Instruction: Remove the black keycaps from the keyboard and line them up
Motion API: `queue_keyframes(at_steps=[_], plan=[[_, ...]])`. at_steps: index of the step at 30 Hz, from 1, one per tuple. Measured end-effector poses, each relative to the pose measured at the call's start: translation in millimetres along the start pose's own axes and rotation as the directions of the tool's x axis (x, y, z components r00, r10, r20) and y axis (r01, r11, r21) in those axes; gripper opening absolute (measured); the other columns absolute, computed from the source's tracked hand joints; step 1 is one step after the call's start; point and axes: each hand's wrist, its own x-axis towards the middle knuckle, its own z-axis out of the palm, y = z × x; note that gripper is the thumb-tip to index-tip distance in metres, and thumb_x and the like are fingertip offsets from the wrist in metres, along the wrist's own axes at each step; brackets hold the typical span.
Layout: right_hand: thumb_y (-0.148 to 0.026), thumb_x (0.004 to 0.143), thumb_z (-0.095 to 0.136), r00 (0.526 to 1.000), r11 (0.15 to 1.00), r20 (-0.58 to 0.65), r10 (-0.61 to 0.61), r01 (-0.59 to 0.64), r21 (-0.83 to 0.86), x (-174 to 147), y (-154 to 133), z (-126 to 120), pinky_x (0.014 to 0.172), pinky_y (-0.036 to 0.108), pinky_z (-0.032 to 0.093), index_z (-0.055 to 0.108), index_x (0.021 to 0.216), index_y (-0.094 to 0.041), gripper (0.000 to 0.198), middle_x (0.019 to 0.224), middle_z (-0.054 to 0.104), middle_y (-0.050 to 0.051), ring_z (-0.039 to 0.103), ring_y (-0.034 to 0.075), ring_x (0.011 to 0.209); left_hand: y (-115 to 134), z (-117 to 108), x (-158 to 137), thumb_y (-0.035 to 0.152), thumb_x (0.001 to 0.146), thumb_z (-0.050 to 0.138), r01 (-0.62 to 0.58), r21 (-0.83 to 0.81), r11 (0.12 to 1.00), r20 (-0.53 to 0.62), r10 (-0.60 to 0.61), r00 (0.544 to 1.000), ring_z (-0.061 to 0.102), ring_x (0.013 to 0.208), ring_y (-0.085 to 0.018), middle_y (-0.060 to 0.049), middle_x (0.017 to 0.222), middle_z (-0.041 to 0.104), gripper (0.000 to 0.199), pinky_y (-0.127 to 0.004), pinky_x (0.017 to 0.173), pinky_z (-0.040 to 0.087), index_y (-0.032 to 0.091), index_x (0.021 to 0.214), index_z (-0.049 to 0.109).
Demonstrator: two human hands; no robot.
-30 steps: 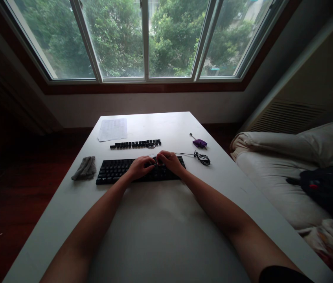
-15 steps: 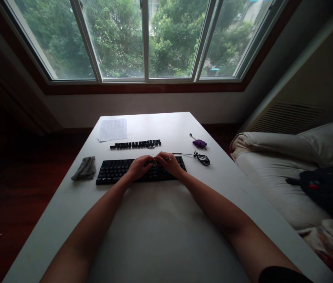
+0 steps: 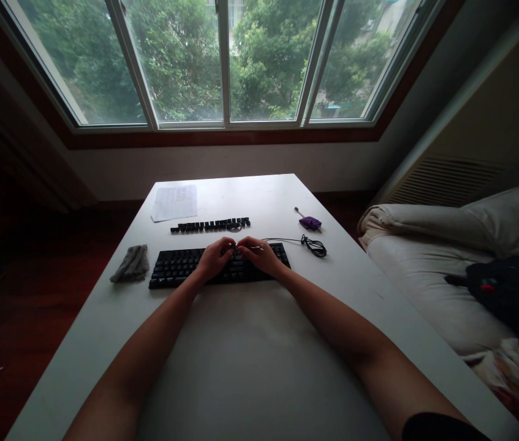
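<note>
A black keyboard point(image 3: 176, 264) lies across the white table, its middle covered by both my hands. My left hand point(image 3: 214, 254) is over the keyboard's centre, fingers curled together near its back edge. Just to its right, my right hand point(image 3: 259, 252) has its fingers bent and pinched toward the left one; a small shiny bit shows at its fingers. What either hand grips is too small and hidden to name. Behind the hands stands a row of loose black keycaps point(image 3: 208, 225), with a thin wire loop point(image 3: 235, 228) in front of its right part.
A grey cloth point(image 3: 131, 263) lies left of the keyboard. Its coiled cable point(image 3: 314, 246) is at the right, with a purple item point(image 3: 309, 222) and a thin stick behind it. A printed paper sheet point(image 3: 175, 203) rests at the far left. A pale sofa point(image 3: 424, 263) borders the right.
My fingertips have moved slightly apart and a little to the left over the keyboard. The view has shifted a touch; the other things stay in place.
</note>
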Motion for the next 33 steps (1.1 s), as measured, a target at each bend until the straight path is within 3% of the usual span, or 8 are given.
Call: queue_keyframes(at_steps=[6, 19, 22, 26, 30, 33], plan=[[-0.045, 0.091, 0.057, 0.998, 0.996, 0.015, -0.063, 0.064, -0.054, 3.2, 1.7, -2.2, 0.081, 0.033, 0.052, 0.072, 0.100, -0.021, 0.030, 0.097, 0.073, 0.006, 0.066, 0.020, 0.089, 3.4, -0.8, -0.2, 0.024, 0.087, 0.057, -0.025, -0.063, 0.998, -0.010, 0.024, 1.000, 0.064, 0.081, -0.016, -0.001, 0.091, 0.069, 0.023, -0.028, 0.075, 0.050, 0.022, 0.109, 0.062], [-0.049, 0.093, 0.054, 0.996, 0.993, 0.033, -0.085, 0.088, -0.075, 3.2, -1.7, -2.5, 0.085, 0.034, 0.051, 0.075, 0.096, -0.022, 0.034, 0.100, 0.072, 0.007, 0.066, 0.021, 0.090, 1.3, -3.0, 1.6, 0.028, 0.095, 0.047, -0.042, -0.115, 0.992, -0.022, 0.040, 0.999, 0.064, 0.086, -0.017, -0.003, 0.096, 0.070, 0.022, -0.030, 0.081, 0.050, 0.021, 0.104, 0.065], [-0.050, 0.096, 0.047, 0.996, 0.993, 0.042, -0.074, 0.077, -0.088, 2.8, -2.8, -3.2, 0.083, 0.032, 0.050, 0.075, 0.090, -0.022, 0.040, 0.095, 0.072, 0.005, 0.065, 0.020, 0.085, 0.2, -1.5, 2.0, 0.029, 0.094, 0.049, -0.047, -0.107, 0.993, -0.034, 0.044, 0.998, 0.065, 0.089, -0.018, -0.003, 0.099, 0.071, 0.020, -0.030, 0.082, 0.050, 0.021, 0.102, 0.066], [-0.053, 0.098, 0.040, 0.999, 0.997, 0.007, -0.047, 0.048, -0.057, 2.2, -7.7, -3.9, 0.082, 0.032, 0.049, 0.069, 0.081, -0.020, 0.047, 0.086, 0.071, 0.005, 0.063, 0.018, 0.080, -1.8, -0.1, 1.2, 0.032, 0.093, 0.053, 0.005, -0.118, 0.993, -0.066, -0.013, 0.998, 0.065, 0.079, -0.015, -0.002, 0.093, 0.070, 0.018, -0.028, 0.075, 0.051, 0.021, 0.103, 0.063], [-0.056, 0.100, 0.033, 0.995, 0.999, -0.096, 0.019, -0.022, -0.032, 1.2, -14.9, -5.2, 0.076, 0.029, 0.048, 0.061, 0.071, -0.020, 0.054, 0.072, 0.066, 0.004, 0.060, 0.017, 0.071, -5.2, 1.1, 0.4, 0.037, 0.091, 0.056, 0.064, -0.115, 0.991, -0.077, -0.074, 0.994, 0.063, 0.071, -0.014, 0.000, 0.081, 0.068, 0.018, -0.026, 0.069, 0.050, 0.021, 0.096, 0.062], [-0.055, 0.099, 0.035, 0.984, 0.992, -0.176, 0.008, -0.029, -0.119, -0.3, -16.9, -6.5, 0.064, 0.026, 0.043, 0.058, 0.073, -0.020, 0.049, 0.062, 0.058, 0.001, 0.052, 0.014, 0.060, -7.3, 1.7, 0.8, 0.040, 0.090, 0.057, 0.087, -0.144, 0.986, -0.068, -0.098, 0.993, 0.064, 0.070, -0.015, 0.000, 0.080, 0.068, 0.021, -0.027, 0.068, 0.051, 0.020, 0.096, 0.062]])
